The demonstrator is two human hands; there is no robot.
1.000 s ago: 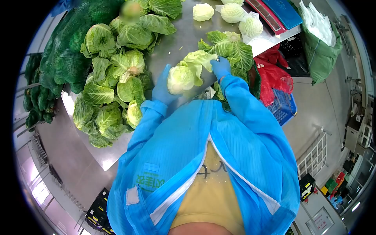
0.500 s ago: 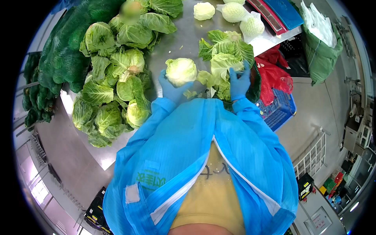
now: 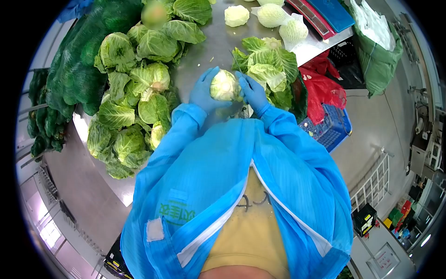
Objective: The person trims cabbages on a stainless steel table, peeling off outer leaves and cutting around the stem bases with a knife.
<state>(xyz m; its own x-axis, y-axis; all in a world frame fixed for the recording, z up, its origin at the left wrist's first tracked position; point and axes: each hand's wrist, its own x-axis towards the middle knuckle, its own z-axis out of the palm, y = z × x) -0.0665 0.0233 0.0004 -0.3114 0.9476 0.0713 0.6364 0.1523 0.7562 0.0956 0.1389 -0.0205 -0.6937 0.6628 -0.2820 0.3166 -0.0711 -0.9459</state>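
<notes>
A pale, trimmed cabbage (image 3: 224,85) is cradled in my left hand (image 3: 203,91), whose gloved fingers curve around its left side. My right hand (image 3: 254,92), also in a blue glove, is closed at the cabbage's right side. From its fingers a thin, dark, blade-like tool (image 3: 235,60) points up and away; its handle is hidden. Just right of this, loose green outer leaves (image 3: 274,65) lie in a heap. Untrimmed leafy cabbages (image 3: 134,107) are piled to the left of my left hand.
Green net sacks (image 3: 79,65) stand at the far left. Another pale cabbage (image 3: 237,16) and netted cabbages (image 3: 293,31) sit on the metal table (image 3: 211,42) at the back. On the right are a red bag (image 3: 320,88), a blue crate (image 3: 332,128) and a green sack (image 3: 381,60).
My right hand has left the loose leaves and moved left to the cabbage. My left hand has risen around the cabbage, which has shifted slightly right and turned.
</notes>
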